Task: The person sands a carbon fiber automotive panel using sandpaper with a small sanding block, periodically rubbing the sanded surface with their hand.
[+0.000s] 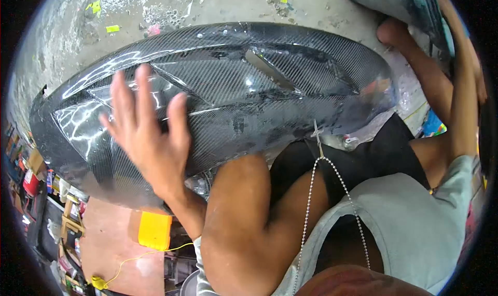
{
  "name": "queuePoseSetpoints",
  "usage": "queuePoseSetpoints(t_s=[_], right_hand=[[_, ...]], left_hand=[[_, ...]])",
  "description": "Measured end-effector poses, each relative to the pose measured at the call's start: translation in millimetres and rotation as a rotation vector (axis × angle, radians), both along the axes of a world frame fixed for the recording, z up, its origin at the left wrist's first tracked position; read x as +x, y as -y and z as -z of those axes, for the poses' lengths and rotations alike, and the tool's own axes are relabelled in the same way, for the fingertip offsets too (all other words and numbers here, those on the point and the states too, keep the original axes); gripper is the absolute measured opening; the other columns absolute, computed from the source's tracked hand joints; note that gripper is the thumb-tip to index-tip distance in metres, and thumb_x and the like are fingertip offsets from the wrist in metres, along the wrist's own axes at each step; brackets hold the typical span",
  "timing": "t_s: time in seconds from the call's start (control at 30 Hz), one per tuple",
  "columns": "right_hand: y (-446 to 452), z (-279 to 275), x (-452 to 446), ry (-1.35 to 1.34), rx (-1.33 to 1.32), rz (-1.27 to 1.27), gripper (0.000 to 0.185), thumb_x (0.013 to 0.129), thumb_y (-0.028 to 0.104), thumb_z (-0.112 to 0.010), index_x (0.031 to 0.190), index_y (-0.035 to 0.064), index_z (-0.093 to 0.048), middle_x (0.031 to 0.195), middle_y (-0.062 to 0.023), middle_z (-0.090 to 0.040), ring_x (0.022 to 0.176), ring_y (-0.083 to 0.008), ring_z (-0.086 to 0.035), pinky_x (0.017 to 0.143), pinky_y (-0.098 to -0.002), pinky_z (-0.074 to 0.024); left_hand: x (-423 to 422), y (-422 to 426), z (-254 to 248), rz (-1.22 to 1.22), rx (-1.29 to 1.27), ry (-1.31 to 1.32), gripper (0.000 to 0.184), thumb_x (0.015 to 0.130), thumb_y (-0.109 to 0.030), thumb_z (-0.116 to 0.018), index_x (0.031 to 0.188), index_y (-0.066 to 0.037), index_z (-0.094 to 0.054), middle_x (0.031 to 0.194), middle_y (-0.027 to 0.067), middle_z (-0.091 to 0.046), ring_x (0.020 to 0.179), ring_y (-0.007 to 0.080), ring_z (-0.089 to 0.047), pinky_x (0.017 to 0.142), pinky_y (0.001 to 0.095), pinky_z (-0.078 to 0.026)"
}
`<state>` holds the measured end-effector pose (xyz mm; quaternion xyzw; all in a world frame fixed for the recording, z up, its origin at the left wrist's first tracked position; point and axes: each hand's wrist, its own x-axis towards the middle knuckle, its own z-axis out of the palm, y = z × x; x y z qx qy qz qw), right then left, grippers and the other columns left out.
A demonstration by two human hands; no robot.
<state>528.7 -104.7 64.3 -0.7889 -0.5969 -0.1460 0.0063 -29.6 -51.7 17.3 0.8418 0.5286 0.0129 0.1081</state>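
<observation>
A long, glossy black carbon-fibre panel (290,68) lies across the floor in front of my knees, with a woven pattern, raised ridges and a slanted slot. Over its left part is my left hand (150,132), back up, fingers and thumb spread, slightly blurred. It holds nothing; whether the palm touches the panel I cannot tell. At the far right my right arm (465,88) stretches up past the edge of a dark, curved piece (399,5). The right hand itself does not show.
The concrete floor (62,52) carries bits of yellow-green tape (112,29). At the lower left are a brown board (111,223), a yellow-orange box (154,230), a yellow cord (122,267) and cluttered items. My bent knee (236,208) is close to the panel's near edge.
</observation>
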Motion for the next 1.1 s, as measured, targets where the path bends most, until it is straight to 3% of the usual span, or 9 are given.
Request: queuePoseSetpoints(t_s=[0.07, 0.17, 0.23, 0.3, 0.37, 0.43, 0.53, 0.7, 1.1], right_hand=[[5, -5, -12, 0.027, 0.067, -0.013, 0.032, 0.091, 0.027, -0.077, 0.107, -0.0009, -0.075, 0.101, -0.0141, -0.075, 0.092, -0.023, -0.069, 0.089, -0.0342, -0.0524], [22, -6, -75, -0.21, 0.203, -0.014, 0.034, 0.091, 0.028, -0.078, 0.111, 0.0003, -0.075, 0.104, -0.0122, -0.075, 0.095, -0.0205, -0.069, 0.091, -0.0319, -0.0519], [41, 18, -150, -0.69, 0.143, -0.048, 0.015, 0.088, 0.009, -0.081, 0.097, 0.0021, -0.072, 0.082, -0.0035, -0.064, 0.082, -0.0163, -0.062, 0.081, -0.0289, -0.0511], [56, 45, -210, -0.86, 0.019, -0.111, 0.009, 0.086, 0.004, -0.078, 0.093, 0.0029, -0.073, 0.08, -0.0049, -0.062, 0.075, -0.0171, -0.059, 0.071, -0.0308, -0.05], [49, 62, -254, -0.836, 0.045, -0.5, 0.022, 0.078, 0.001, -0.081, 0.099, 0.0041, -0.077, 0.085, -0.011, -0.071, 0.078, -0.0254, -0.065, 0.076, -0.0351, -0.0517], [41, 85, -280, -1.034, 0.104, -0.54, 0.022, 0.077, 0.0, -0.082, 0.098, 0.002, -0.076, 0.086, -0.0125, -0.072, 0.077, -0.0263, -0.065, 0.075, -0.0361, -0.0515], [34, 107, -282, -1.089, 0.055, -0.401, 0.019, 0.078, 0.005, -0.085, 0.095, 0.0002, -0.076, 0.083, -0.0133, -0.071, 0.071, -0.0236, -0.061, 0.068, -0.0346, -0.048], [51, 108, -276, -1.036, 0.035, -0.431, 0.022, 0.078, 0.011, -0.088, 0.094, 0.0002, -0.076, 0.087, -0.0137, -0.072, 0.077, -0.0226, -0.064, 0.073, -0.0319, -0.0502], [51, 115, -289, -1.054, 0.11, -0.404, 0.016, 0.081, 0.007, -0.084, 0.08, 0.0024, -0.069, 0.078, -0.0091, -0.066, 0.065, -0.0211, -0.057, 0.062, -0.0342, -0.0454]], left_hand=[[-17, 24, -9, -0.165, 0.089, 0.107, 0.059, 0.095, -0.026, -0.07, 0.15, -0.012, -0.054, 0.158, 0.0167, -0.046, 0.146, 0.0353, -0.044, 0.122, 0.0616, -0.017], [-54, 62, 6, -0.248, 0.177, 0.023, 0.058, 0.1, -0.035, -0.06, 0.153, -0.014, -0.05, 0.161, 0.0155, -0.043, 0.15, 0.0366, -0.037, 0.121, 0.0642, -0.015], [-70, 78, 19, -0.301, 0.222, -0.035, 0.066, 0.1, -0.053, -0.053, 0.15, -0.01, -0.055, 0.161, 0.0197, -0.041, 0.15, 0.0404, -0.035, 0.12, 0.0634, -0.015], [-64, 78, 23, -0.306, 0.289, 0.0, 0.058, 0.101, -0.044, -0.053, 0.152, -0.016, -0.053, 0.162, 0.0132, -0.043, 0.151, 0.037, -0.035, 0.12, 0.0641, -0.017], [-60, 74, 22, -0.329, 0.306, 0.026, 0.057, 0.099, -0.044, -0.056, 0.15, -0.019, -0.056, 0.159, 0.011, -0.047, 0.149, 0.0357, -0.038, 0.119, 0.0625, -0.019], [-60, 75, 23, -0.353, 0.309, 0.023, 0.057, 0.098, -0.045, -0.057, 0.149, -0.019, -0.057, 0.159, 0.0103, -0.048, 0.149, 0.0357, -0.039, 0.119, 0.0624, -0.019], [-62, 74, 24, -0.348, 0.324, 0.043, 0.056, 0.097, -0.047, -0.058, 0.147, -0.022, -0.059, 0.158, 0.0089, -0.05, 0.148, 0.0356, -0.041, 0.119, 0.062, -0.021], [-65, 74, 25, -0.36, 0.328, 0.049, 0.057, 0.097, -0.05, -0.059, 0.147, -0.024, -0.059, 0.157, 0.008, -0.05, 0.147, 0.0353, -0.042, 0.118, 0.0616, -0.024], [-76, 75, 27, -0.296, 0.353, 0.006, 0.055, 0.098, -0.047, -0.059, 0.147, -0.022, -0.059, 0.155, 0.0085, -0.053, 0.142, 0.0356, -0.048, 0.114, 0.0565, -0.031]])
